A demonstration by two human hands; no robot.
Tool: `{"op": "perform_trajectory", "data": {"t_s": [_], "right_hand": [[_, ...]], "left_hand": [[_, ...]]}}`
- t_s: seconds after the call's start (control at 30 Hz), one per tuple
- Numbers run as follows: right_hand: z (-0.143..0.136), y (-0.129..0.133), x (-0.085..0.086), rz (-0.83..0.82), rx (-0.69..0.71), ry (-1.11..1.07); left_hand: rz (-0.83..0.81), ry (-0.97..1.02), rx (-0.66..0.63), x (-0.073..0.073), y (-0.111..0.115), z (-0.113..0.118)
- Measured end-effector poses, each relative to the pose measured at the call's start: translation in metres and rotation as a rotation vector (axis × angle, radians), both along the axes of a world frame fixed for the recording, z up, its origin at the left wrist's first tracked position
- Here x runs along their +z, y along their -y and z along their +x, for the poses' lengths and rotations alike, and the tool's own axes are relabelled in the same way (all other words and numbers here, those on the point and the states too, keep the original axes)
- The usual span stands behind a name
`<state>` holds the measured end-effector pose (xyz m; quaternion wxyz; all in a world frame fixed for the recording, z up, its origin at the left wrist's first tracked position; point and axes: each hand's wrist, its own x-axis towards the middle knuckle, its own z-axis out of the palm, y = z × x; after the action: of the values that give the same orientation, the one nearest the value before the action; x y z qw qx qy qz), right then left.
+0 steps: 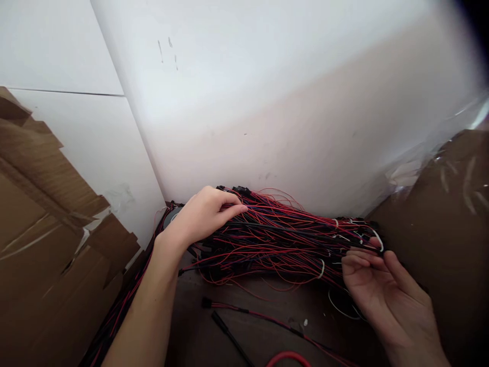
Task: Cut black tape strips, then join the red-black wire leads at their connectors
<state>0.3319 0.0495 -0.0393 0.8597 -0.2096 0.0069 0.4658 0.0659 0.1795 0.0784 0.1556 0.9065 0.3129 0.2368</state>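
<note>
A long heap of red and black wires (267,239) lies on the dark surface against the white wall. Over its left part reaches my left hand (206,216), thumb and fingers pinched together on some red wires (263,206) at the top. At the right end of the heap, my right hand (389,300) is palm up, with curled fingers closed around the end of a black cable. A white tie (378,239) loops just above those fingertips. What exactly lies under the right fingers is partly hidden.
Torn brown cardboard (42,219) stands at the left, and a brown box (454,214) with clear plastic at the right. In front lie a loose wire harness (267,318), a black cable piece (229,334) and a red curved thing (288,355). More wires trail off at lower left.
</note>
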Motion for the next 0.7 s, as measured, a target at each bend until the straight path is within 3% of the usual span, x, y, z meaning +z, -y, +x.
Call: {"op": "perform_trajectory", "data": {"t_s": [0.17, 0.43, 0.57, 0.7], "right_hand": [[0.000, -0.001, -0.004, 0.114, 0.110, 0.138], [-0.006, -0.003, 0.005, 0.180, 0.088, 0.026], [-0.005, -0.004, 0.008, 0.168, 0.103, 0.087], [-0.002, -0.006, 0.003, 0.149, 0.169, 0.218]], "left_hand": [[0.073, 0.010, 0.021, 0.005, 0.005, -0.004], [0.182, 0.046, 0.013, 0.016, 0.034, 0.002], [0.206, 0.168, 0.080, 0.004, 0.057, 0.000], [0.219, 0.195, 0.162, -0.019, 0.075, -0.009]]}}
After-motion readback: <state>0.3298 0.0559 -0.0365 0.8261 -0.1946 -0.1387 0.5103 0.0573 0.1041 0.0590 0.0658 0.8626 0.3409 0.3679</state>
